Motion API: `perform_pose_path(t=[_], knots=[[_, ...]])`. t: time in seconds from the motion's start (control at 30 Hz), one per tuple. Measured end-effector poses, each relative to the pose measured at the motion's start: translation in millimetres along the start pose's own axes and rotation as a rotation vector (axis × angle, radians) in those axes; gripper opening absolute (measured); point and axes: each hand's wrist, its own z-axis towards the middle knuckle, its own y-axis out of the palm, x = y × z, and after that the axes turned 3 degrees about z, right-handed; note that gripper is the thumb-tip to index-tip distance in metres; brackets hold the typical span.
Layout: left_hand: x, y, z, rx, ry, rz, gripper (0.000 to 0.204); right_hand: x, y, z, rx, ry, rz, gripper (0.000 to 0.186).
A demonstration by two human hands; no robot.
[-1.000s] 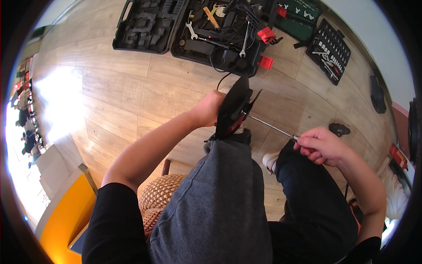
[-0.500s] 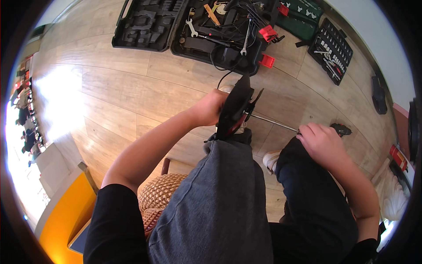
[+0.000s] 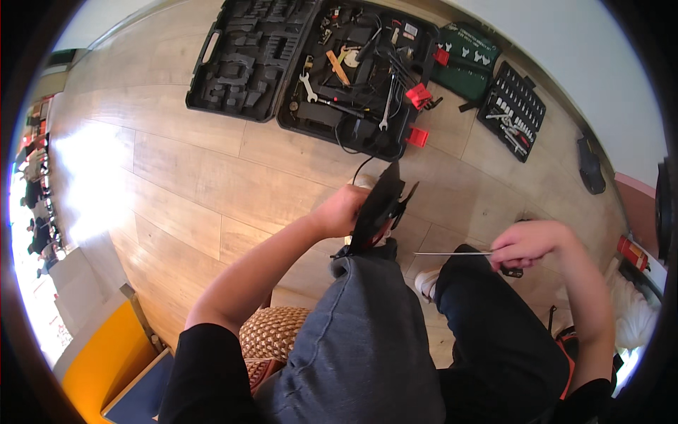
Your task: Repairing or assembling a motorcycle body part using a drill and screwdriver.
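Observation:
My left hand is closed round the edge of a black, flat, angular device, which stands on edge over my left knee. A small dark lever-like part juts from its right side, and a thin black cord rises behind it; its exact kind does not show. To the right, my right hand is closed on a screwdriver with a long thin metal shaft. The shaft points left, its tip apart from the device. My fingers hide most of the handle. A dark object shows just below that hand, partly covered.
Ahead on the wooden floor lies an open black tool case with wrenches and cables. Right of it are a green wrench pouch, a socket set and a dark shoe-like object. A woven seat is beneath me.
The screwdriver has come away from the device as my right hand moved back and turned. My left hand keeps its hold. The view has shifted, showing more of the tool case.

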Motion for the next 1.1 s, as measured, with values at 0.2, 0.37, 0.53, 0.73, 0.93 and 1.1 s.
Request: perform_pose_path(t=[0.2,0.37,0.53,0.73,0.93,1.1], knots=[[8,-23,-59,0.204,-0.101,-0.165,0.023,-87,-32,-3,0.582,-0.455,-0.365,0.017],[48,-45,-79,0.341,-0.127,-0.189,0.027,-158,-81,165,1.233,-0.855,-0.726,0.024],[71,-59,-101,0.495,-0.185,-0.187,0.031,-183,-87,233,1.712,-1.027,-0.725,0.048],[89,-66,-94,0.556,-0.235,-0.283,0.029,-187,30,213,1.145,-1.011,0.108,0.05],[128,-68,-52,0.538,0.003,-0.175,0.017,-190,98,114,0.052,-0.934,1.175,0.053],[234,-90,-33,0.493,0.088,-0.295,0.01,-171,146,-21,0.228,-1.283,1.097,0.051]])
